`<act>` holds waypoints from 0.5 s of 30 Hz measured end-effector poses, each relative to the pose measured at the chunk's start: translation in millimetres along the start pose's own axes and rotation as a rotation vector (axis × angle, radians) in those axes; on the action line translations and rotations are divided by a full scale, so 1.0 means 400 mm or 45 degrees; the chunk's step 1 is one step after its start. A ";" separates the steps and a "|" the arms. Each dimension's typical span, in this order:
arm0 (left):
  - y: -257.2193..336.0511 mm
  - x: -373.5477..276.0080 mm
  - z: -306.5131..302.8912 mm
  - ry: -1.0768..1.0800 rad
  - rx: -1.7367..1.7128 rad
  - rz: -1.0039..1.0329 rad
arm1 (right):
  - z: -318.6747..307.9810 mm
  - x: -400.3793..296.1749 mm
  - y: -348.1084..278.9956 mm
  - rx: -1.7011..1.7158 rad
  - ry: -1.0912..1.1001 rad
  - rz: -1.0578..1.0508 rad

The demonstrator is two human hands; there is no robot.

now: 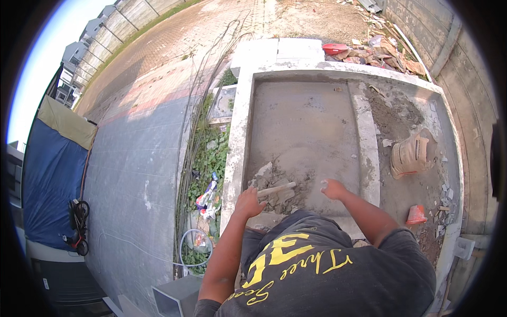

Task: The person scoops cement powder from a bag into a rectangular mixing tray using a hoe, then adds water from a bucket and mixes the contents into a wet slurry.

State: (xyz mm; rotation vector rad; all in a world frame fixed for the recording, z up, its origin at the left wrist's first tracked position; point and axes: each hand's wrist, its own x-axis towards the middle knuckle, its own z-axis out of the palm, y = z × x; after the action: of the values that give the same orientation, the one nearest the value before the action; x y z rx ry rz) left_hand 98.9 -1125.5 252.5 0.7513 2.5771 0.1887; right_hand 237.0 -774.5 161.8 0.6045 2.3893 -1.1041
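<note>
My left hand point(248, 203) is at the rim of a white-edged masonry basin point(235, 138), fingers and thumb apart. Just right of it, a wooden-looking bar or handle point(277, 189) lies across a flat, mortar-coated piece point(286, 195), perhaps a tool. Both rest on a heap of wet grey mortar point(273, 174) in the near left corner of the basin. My right hand point(333, 189) hovers over the smoothed grey mortar floor point(305, 126), fingers partly bent; whether anything small is between them cannot be told.
A low dividing wall point(368, 150) separates the right bay, which holds an opened paper sack point(410, 156), an orange bucket point(416, 214) and rubble. Wires point(190, 138) and a hose point(181, 247) run along the planted strip at left. A concrete panel wall point(467, 91) bounds the right.
</note>
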 end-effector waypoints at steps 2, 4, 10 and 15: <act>0.046 0.068 0.007 -0.152 0.202 0.188 | 0.018 -0.009 -0.044 0.016 0.125 0.008; 0.018 0.137 0.037 -0.221 0.461 0.393 | 0.061 -0.031 -0.106 0.093 0.194 0.045; -0.101 0.245 0.156 -0.676 0.427 0.683 | 0.299 -0.217 -0.246 0.308 0.454 0.495; -0.102 0.227 0.155 -0.847 0.367 0.497 | 0.487 -0.470 -0.509 0.705 0.586 0.932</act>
State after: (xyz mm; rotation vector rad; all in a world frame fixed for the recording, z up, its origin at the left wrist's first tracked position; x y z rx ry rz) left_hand 39.5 -1110.7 152.5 1.1831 1.8282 -0.2802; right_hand 316.6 -1084.8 272.0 1.9066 1.8457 -1.3489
